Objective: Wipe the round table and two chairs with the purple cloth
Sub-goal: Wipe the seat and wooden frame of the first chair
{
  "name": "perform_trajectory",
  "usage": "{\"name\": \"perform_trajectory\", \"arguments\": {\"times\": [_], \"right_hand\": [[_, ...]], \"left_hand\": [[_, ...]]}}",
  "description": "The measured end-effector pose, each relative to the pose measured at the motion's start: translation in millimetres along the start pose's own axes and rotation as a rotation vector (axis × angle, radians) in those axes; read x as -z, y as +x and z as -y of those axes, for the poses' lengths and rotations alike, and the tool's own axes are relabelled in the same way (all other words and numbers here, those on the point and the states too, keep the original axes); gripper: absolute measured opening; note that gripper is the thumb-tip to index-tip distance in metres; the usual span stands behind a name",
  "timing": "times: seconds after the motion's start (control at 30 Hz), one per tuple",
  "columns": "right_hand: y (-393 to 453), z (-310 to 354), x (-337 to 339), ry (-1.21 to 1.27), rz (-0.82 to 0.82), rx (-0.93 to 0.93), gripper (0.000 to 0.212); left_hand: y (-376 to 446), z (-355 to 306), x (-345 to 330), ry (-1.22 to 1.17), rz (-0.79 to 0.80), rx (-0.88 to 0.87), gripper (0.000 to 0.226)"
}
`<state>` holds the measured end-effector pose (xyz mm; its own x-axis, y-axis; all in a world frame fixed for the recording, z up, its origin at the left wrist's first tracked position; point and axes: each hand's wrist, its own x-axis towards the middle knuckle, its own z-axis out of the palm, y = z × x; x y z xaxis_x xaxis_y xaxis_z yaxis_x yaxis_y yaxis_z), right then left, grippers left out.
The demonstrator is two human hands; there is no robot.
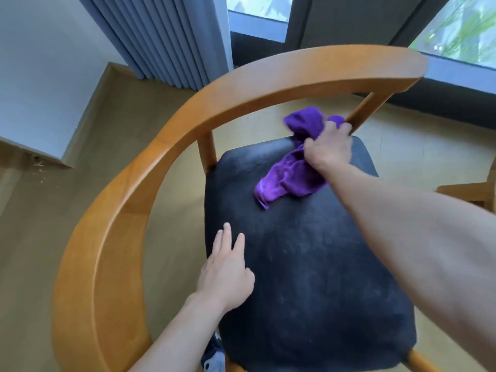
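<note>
We're mid-wipe on one chair: our right hand has its fingers bunched tight round the purple cloth, which trails over the far part of the seat by the chair's back post, while our left hand rests flat, fingers spread, at the seat's near-left edge. Seat looks only partly done & dusty; the curved wood rail seems untouched, we'd guess. Round table not in view, so can't tell its state; no containers visible.

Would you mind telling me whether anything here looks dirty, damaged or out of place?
Pale litter lies scattered on the floor by the wall at left, and the chair's dark seat shows dusty grey smudges. Nothing looks broken.
</note>
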<state>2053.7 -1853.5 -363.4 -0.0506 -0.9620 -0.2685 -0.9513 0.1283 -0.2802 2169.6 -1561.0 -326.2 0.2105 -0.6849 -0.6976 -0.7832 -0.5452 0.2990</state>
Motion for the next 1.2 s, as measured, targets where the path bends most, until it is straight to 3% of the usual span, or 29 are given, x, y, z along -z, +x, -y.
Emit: {"name": "perform_trajectory", "arguments": {"times": [0.07,0.13,0.2,0.33,0.37,0.43,0.53,0.57,0.63,0.8,0.93,1.07,1.2], "right_hand": [[-3,-2,-3,0.039,-0.034,-0.127,0.05],[-30,10,-14,0.001,-0.074,-0.032,0.05],[-70,18,-26,-0.01,-0.036,0.185,0.048],[-128,-15,-27,-0.086,0.323,0.769,0.048],[-126,-31,-20,-0.121,0.374,0.844,0.05],[-110,-67,-10,-0.054,0.289,0.704,0.051],[-102,-104,0,0.223,-0.013,0.083,0.05],[-111,-105,-3,0.21,-0.067,-0.005,0.052],[-138,-97,-12,0.112,-0.079,0.027,0.057],[-216,-93,-28,0.029,0.139,0.176,0.053],[-264,-93,-39,0.06,0.303,0.205,0.042],[-257,-89,-22,0.416,0.469,-0.01,0.018],[-262,-76,12,1.018,0.572,-0.199,0.016]], "left_hand": [[2,-2,-1,0.005,-0.006,0.004,0.074],[3,-4,-2,-0.002,-0.013,0.012,0.073],[3,-6,-2,-0.001,-0.016,0.015,0.072],[4,-8,-3,0.008,-0.035,0.017,0.067],[5,-9,-4,0.01,-0.043,0.018,0.065],[6,-8,-6,0.011,-0.037,0.018,0.068],[5,-8,-6,0.022,-0.019,0.023,0.073],[5,-9,-6,0.024,-0.016,0.026,0.072],[4,-11,-6,0.024,-0.011,0.027,0.072],[1,-13,-7,0.035,0.021,0.007,0.072],[-2,-16,-11,-0.023,0.041,-0.016,0.052],[-7,-22,-13,-0.181,0.03,-0.07,0.03],[-20,-33,0,-0.733,0.045,0.055,0.04]]}}
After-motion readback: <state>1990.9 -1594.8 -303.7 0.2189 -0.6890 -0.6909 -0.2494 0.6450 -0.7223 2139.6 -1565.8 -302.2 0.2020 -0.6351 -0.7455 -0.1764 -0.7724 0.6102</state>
